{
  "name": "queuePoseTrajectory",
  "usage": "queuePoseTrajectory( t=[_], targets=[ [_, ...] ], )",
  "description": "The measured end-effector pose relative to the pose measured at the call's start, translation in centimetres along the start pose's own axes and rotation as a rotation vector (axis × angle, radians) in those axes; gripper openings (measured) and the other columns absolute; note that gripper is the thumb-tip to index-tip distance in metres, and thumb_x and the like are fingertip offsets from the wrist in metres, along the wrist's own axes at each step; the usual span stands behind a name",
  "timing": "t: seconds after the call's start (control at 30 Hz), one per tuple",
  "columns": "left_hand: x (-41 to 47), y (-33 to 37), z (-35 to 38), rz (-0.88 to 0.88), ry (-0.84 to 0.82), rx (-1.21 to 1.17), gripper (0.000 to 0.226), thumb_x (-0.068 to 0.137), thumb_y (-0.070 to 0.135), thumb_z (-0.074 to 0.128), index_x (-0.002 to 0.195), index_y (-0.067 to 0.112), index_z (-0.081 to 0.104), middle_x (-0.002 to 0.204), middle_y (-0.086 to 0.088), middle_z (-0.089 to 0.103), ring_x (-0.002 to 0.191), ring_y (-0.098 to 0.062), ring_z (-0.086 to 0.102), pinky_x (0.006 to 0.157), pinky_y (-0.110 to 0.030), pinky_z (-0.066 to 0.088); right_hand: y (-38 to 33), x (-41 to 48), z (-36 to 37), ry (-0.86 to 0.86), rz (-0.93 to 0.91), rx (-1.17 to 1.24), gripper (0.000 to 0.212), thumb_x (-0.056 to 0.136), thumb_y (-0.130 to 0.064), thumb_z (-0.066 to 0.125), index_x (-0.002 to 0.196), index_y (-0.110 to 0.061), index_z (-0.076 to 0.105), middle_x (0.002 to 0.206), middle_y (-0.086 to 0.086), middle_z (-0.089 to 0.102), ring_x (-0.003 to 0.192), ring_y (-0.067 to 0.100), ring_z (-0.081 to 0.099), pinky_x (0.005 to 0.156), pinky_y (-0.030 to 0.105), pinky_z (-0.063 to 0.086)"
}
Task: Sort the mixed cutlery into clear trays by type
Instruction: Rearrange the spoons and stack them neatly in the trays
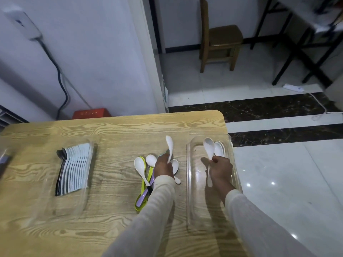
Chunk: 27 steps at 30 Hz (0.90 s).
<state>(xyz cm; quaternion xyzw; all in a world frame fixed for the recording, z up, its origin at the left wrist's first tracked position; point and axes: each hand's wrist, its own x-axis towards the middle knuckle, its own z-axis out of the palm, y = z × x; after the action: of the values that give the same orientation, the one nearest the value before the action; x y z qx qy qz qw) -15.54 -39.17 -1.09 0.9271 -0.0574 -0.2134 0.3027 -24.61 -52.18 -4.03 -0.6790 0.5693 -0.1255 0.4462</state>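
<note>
A pile of mixed cutlery (145,175) lies mid-table: white soup spoons with green and purple pieces under them. My left hand (163,166) rests on the pile and grips a white soup spoon (169,145) whose handle sticks up and away. My right hand (220,169) is inside the clear right tray (191,182) and holds another white spoon (208,145) by its handle, bowl towards the far end, next to white spoons (220,148) lying in the tray. A clear left tray (46,204) holds a neat row of stacked white-and-black pieces (75,168).
The wooden table (111,130) ends just right of the right tray, which overhangs its edge above a tiled floor. A wooden chair (219,38) and dark table legs stand far behind. A red box (91,113) and cables sit by the wall.
</note>
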Motion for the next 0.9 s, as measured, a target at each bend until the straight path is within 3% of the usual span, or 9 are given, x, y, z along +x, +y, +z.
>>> queuePoseTrajectory(
  t=[0.07, 0.17, 0.27, 0.33, 0.5, 0.73, 0.9],
  targets=[
    [0.4, 0.8, 0.0, 0.059, -0.012, 0.029, 0.036, 0.093, 0.003, 0.044, 0.129, 0.004, 0.051, 0.129, -0.017, 0.052, 0.120, -0.028, 0.048, 0.093, -0.025, 0.032, 0.0, 0.1, -0.1, -0.007, -0.034, -0.138, 0.026, 0.086, -0.013, 0.063, 0.063, -0.002, 0.061, 0.065, 0.013, 0.063, 0.067, 0.031, 0.060, 0.059, 0.033, 0.043],
    [0.7, 2.0, 0.3, 0.119, -0.017, 0.038, 0.037, 0.091, 0.001, 0.047, 0.127, 0.002, 0.052, 0.123, -0.021, 0.053, 0.117, -0.030, 0.049, 0.090, -0.024, 0.029, -0.1, 0.7, 0.0, -0.005, -0.096, -0.313, 0.010, 0.089, -0.005, 0.053, 0.095, -0.004, 0.062, 0.088, 0.013, 0.068, 0.084, 0.030, 0.065, 0.061, 0.029, 0.042],
    [1.3, 2.7, 0.9, 0.145, -0.019, 0.022, 0.036, 0.090, 0.000, 0.048, 0.125, 0.003, 0.056, 0.121, -0.023, 0.053, 0.114, -0.032, 0.050, 0.087, -0.022, 0.029, -0.5, 1.6, 0.1, -0.021, -0.159, -0.472, 0.040, 0.092, 0.000, 0.044, 0.130, -0.011, 0.043, 0.102, 0.014, 0.065, 0.094, 0.030, 0.065, 0.072, 0.035, 0.049],
    [1.7, 2.9, 1.4, 0.157, -0.035, 0.026, 0.032, 0.090, 0.001, 0.048, 0.121, 0.002, 0.059, 0.119, -0.022, 0.053, 0.112, -0.032, 0.051, 0.086, -0.022, 0.029, -0.3, 2.2, 0.2, -0.039, -0.194, -0.545, 0.047, 0.092, 0.001, 0.040, 0.137, -0.013, 0.034, 0.108, 0.014, 0.063, 0.097, 0.031, 0.064, 0.078, 0.037, 0.049],
    [2.3, 3.2, 2.7, 0.162, -0.033, -0.048, 0.028, 0.088, -0.003, 0.048, 0.111, -0.002, 0.064, 0.114, -0.023, 0.055, 0.105, -0.032, 0.055, 0.083, -0.022, 0.032, 0.1, 2.7, 0.7, -0.062, -0.241, -0.682, 0.054, 0.091, 0.000, 0.049, 0.138, -0.016, 0.030, 0.119, 0.011, 0.048, 0.097, 0.027, 0.063, 0.078, 0.035, 0.049],
    [2.7, 3.0, 3.5, 0.196, -0.060, -0.042, 0.030, 0.087, -0.005, 0.047, 0.112, -0.001, 0.063, 0.114, -0.022, 0.054, 0.105, -0.032, 0.054, 0.082, -0.021, 0.032, 0.5, 3.1, 1.3, -0.051, -0.240, -0.868, 0.029, 0.089, 0.007, 0.047, 0.112, -0.007, 0.059, 0.117, 0.009, 0.050, 0.104, 0.024, 0.057, 0.084, 0.034, 0.050],
    [1.9, 2.9, 3.2, 0.208, -0.039, -0.084, 0.028, 0.086, -0.006, 0.049, 0.108, -0.001, 0.066, 0.111, -0.021, 0.056, 0.103, -0.031, 0.056, 0.078, -0.016, 0.032, 0.5, 2.9, 1.4, -0.031, -0.217, -0.777, 0.024, 0.093, 0.000, 0.045, 0.110, -0.004, 0.060, 0.120, 0.009, 0.050, 0.105, 0.025, 0.057, 0.087, 0.036, 0.050]
  ],
)
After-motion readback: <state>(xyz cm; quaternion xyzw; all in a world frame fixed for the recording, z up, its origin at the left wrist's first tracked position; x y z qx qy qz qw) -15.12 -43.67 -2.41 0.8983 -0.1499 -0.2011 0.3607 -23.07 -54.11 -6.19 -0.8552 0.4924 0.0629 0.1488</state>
